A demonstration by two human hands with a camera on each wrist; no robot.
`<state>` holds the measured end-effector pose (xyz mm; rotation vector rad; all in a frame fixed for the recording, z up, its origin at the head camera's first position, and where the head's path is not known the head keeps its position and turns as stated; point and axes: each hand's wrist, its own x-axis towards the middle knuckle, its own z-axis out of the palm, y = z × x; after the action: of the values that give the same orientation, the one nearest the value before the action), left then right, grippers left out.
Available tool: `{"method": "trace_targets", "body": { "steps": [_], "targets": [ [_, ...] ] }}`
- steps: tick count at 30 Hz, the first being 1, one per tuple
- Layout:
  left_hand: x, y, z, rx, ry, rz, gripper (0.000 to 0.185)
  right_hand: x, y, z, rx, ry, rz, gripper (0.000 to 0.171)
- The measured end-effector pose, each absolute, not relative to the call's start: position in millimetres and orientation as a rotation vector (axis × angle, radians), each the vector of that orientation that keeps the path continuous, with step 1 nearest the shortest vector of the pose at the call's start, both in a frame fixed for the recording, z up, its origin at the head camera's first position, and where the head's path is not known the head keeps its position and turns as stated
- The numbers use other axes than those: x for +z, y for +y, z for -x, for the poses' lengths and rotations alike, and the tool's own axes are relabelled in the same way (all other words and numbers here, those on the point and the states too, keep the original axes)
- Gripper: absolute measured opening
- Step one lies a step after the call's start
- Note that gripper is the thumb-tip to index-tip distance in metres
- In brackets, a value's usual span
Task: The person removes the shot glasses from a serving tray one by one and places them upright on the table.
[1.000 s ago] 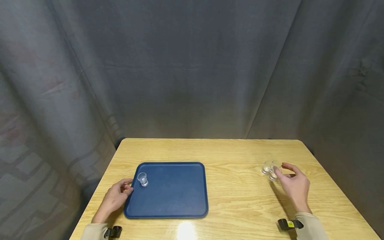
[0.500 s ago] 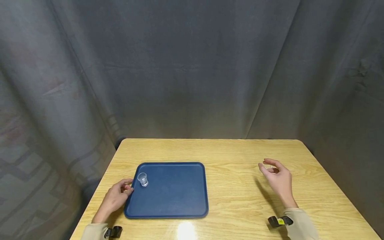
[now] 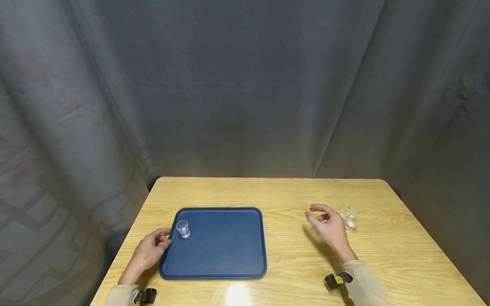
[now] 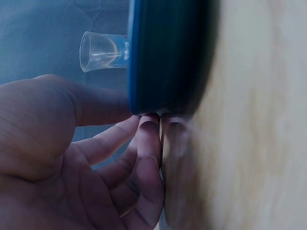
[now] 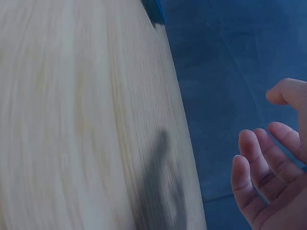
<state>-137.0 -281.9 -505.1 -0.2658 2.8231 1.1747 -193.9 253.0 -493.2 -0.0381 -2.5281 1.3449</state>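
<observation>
Wrist cameras come first, being closest to us: the left one (image 3: 148, 296) and the right one (image 3: 331, 281) stick out over the bench (image 3: 291, 272), and I reckon a low sweep could clip something with either.

Next up, the left hand (image 3: 147, 253). Its fingers (image 4: 150, 139) hold the rim of the blue tray (image 3: 222, 255) in a light pinch, thumb on top, fingertips at the outer edge. The tray lies flat on the bench, so it looks fine for now, but a tug or a lift on that one side would tilt it.

That matters because a small clear glass (image 3: 183, 229) stands upright on the tray, near the left rim and right by that thumb. Narrow little thing, so a jolt or a thumb nudge might tip it.

Over on the right, the right hand (image 3: 331, 229) hovers above the bench, thumb and fingers fairly wide apart, nothing between them that I can see. Just behind its wrist side sits a bunch of clear glasses (image 3: 351, 221). Can't get a clean count, or tell if they touch. Swing that hand back carelessly and it could bowl them over, tbh.

Grey curtain (image 3: 245, 85) at the back, no threat.
</observation>
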Motion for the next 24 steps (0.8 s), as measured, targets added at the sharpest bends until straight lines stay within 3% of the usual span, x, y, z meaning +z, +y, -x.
{"method": "trace_targets", "body": {
  "steps": [24],
  "targets": [
    [-506.4,-281.8,137.4,1.171,2.82,0.268,0.038,-500.9,159.2,201.7,1.545,-2.625,-0.211,0.032]
  ]
}}
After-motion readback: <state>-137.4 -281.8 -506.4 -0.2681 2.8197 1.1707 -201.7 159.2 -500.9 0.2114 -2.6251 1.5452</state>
